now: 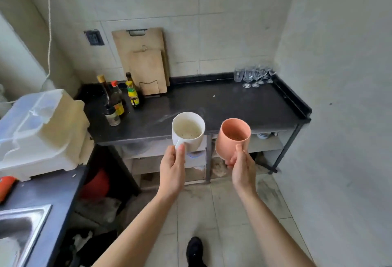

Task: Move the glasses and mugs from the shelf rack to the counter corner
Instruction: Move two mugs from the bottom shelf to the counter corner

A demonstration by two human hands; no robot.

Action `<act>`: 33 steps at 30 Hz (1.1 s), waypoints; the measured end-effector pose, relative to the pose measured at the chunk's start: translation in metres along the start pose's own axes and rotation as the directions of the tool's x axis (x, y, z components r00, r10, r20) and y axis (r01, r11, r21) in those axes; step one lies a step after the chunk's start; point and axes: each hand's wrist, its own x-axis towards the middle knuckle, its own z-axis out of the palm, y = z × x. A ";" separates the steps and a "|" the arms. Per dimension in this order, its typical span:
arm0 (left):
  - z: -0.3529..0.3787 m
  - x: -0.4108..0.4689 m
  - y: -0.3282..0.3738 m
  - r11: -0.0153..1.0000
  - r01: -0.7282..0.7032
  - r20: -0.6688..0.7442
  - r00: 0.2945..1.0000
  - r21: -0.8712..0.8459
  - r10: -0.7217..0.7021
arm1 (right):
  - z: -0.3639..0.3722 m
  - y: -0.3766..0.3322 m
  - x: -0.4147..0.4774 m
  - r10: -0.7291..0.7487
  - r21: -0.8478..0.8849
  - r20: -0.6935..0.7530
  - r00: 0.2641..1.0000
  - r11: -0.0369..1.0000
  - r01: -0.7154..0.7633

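A white mug [187,131] and a pink mug [232,137] are both up in the air, side by side but apart, just off the near edge of the dark counter [222,105], each open end up and tipped slightly. The left hand [172,170] holds the white one by its handle, thumb laid over the top of it. The right hand [241,169] has its fingers curled round the pink one's handle and lower side. Both forearms reach forward, roughly level. I'd call this the carrying step, with the mugs bound for the far right corner, where a cluster of stemmed glasses [254,75] stands against the wall. The next move calls for a long reach across and a gentle set-down beside the glasses without knocking them. Below the counter sits the shelf rack [265,145], and bottles [118,99] crowd the left end.
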 end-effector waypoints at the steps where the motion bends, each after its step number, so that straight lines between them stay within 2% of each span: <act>1: 0.018 0.021 -0.001 1.000 0.003 0.039 0.999 0.000 -0.003 | 0.000 -0.002 0.022 0.008 -0.013 -0.027 1.000 1.000 -0.008; 8: 0.131 0.161 0.015 0.999 -0.025 0.280 0.959 -0.029 0.032 | 0.009 -0.037 0.174 0.069 -0.078 -0.223 0.972 0.993 -0.088; 14: 0.214 0.238 0.028 0.999 0.012 0.413 0.911 -0.038 0.004 | -0.002 -0.046 0.256 0.093 -0.054 -0.361 0.928 0.991 -0.121; 19: 0.280 0.289 0.023 0.999 0.022 0.490 0.871 0.024 -0.031 | -0.016 -0.038 0.335 0.177 -0.001 -0.409 0.895 0.981 -0.194; 23: 0.340 0.331 0.003 0.996 0.062 0.492 0.866 0.067 -0.088 | -0.026 -0.016 0.415 0.208 0.006 -0.407 0.890 0.974 -0.225; 28: 0.429 0.382 -0.025 0.983 0.093 0.430 0.889 0.161 -0.155 | -0.036 0.027 0.520 0.254 -0.021 -0.323 0.911 0.961 -0.276; 33: 0.521 0.431 -0.047 0.938 0.235 0.335 0.888 0.256 -0.314 | -0.053 0.059 0.623 0.355 -0.102 -0.230 0.906 0.917 -0.386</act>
